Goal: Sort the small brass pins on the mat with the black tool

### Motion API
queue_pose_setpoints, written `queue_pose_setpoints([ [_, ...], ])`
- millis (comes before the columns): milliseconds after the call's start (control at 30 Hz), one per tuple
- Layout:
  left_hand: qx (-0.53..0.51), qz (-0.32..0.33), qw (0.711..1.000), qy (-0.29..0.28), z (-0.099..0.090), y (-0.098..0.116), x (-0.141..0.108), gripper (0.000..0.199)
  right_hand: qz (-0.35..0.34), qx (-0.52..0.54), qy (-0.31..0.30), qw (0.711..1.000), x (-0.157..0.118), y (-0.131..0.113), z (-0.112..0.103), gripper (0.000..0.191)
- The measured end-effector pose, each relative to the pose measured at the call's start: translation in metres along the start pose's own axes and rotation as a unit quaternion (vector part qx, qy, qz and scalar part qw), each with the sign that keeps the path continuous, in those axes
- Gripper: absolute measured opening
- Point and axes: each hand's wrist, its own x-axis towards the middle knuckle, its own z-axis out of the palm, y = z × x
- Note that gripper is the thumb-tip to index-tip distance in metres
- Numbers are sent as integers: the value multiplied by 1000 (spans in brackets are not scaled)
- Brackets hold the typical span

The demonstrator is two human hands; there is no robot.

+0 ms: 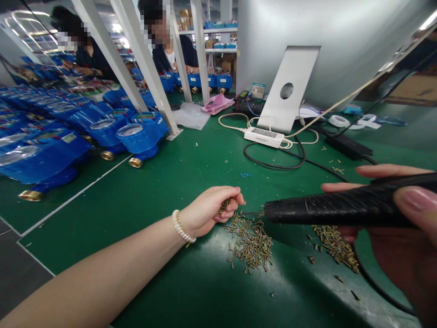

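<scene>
My left hand [208, 210], with a pearl bracelet on the wrist, rests on the green table and is closed on a few small brass screws from the pile of screws [251, 241] beside it. My right hand [403, 223] grips a black electric screwdriver [341, 206] held level, its tip pointing left toward my left hand's fingers just above the pile. A second heap of screws [336, 246] lies under the screwdriver.
Rows of blue water meters [136, 136] with brass fittings fill the left of the table. A white monitor stand [290, 86], white power adapter [264, 135] and black cables [283, 161] lie at the back. Two people work behind white frame posts [150, 68].
</scene>
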Motion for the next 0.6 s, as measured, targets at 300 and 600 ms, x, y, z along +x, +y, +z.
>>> queue_pose_setpoints([
  [300,4,9,1000,6,0,1,2,26,48,5,43,998,8,6,0,41],
  [600,6,8,1000,10,0,0,1,26,34,9,42,998,8,7,-2,41],
])
